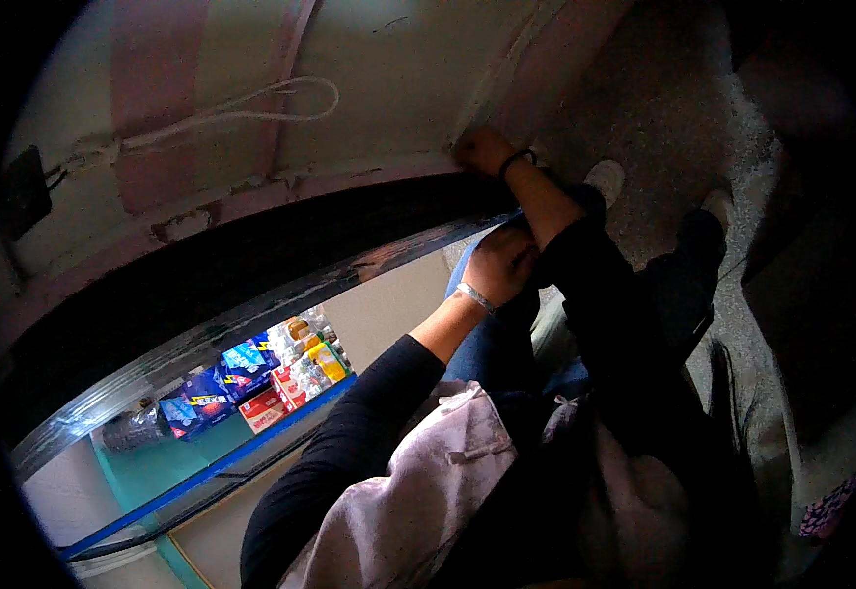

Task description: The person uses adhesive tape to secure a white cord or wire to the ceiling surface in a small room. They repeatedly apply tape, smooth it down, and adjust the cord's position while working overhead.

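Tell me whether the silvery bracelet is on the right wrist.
No: the left hand wears the silvery bracelet, while the right hand wears a dark band.

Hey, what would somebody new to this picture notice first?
Probably the brightly coloured boxes on the teal surface at lower left, vivid amid the gloom. Next, the right hand by the pale panel, and the left hand lower down. A looped white cord stands out at upper left.
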`<state>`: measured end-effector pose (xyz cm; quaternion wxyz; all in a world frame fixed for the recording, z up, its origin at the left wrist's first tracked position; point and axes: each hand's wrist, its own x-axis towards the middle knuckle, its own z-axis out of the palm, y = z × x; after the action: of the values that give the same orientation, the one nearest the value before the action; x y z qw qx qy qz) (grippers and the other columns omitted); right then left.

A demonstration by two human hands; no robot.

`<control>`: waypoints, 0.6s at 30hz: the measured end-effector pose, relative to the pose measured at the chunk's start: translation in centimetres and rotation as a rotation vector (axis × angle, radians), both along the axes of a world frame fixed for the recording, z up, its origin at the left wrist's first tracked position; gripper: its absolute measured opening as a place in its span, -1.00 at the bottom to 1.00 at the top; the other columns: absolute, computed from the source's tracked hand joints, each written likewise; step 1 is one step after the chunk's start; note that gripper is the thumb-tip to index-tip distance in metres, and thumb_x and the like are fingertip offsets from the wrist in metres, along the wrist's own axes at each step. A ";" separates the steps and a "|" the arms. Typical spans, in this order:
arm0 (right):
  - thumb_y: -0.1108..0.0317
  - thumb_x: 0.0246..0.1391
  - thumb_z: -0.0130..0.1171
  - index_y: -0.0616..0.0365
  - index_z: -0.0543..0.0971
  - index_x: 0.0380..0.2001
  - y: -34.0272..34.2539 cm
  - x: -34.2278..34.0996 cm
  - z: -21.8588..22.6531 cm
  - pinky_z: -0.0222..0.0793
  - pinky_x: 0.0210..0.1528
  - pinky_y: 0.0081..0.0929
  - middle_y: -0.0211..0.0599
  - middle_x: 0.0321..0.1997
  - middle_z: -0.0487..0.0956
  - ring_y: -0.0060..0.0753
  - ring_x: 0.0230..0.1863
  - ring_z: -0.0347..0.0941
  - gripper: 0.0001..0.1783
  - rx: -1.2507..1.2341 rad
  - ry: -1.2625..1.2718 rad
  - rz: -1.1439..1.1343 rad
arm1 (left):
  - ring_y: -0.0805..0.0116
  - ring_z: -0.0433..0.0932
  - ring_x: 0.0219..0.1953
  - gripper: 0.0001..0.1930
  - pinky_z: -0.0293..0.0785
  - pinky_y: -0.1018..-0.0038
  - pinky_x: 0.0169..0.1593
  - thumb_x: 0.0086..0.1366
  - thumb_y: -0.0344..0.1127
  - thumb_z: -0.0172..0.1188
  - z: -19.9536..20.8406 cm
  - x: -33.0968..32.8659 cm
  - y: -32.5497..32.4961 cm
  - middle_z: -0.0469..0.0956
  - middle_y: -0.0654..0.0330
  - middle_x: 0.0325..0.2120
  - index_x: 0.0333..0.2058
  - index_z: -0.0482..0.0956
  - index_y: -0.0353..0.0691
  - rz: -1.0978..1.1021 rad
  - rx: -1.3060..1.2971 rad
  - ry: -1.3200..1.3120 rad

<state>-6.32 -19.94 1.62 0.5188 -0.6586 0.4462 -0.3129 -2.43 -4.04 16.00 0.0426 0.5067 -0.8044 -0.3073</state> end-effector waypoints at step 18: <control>0.12 -0.07 0.08 0.16 0.59 -0.38 -0.5 0.3 1.4 0.36 -0.12 -0.11 0.00 -0.30 0.57 0.05 -0.22 0.49 -0.67 -0.052 0.160 0.042 | -0.01 0.53 -0.30 -0.85 0.47 0.28 -0.19 0.07 -0.40 0.13 -0.5 0.8 0.1 0.55 -0.02 -0.37 -0.36 0.56 -0.25 0.010 -0.028 0.050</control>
<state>-6.05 -20.44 2.98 0.4706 -0.7039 0.4642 -0.2599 -1.59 -3.97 15.54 0.0711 0.5022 -0.8048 -0.3083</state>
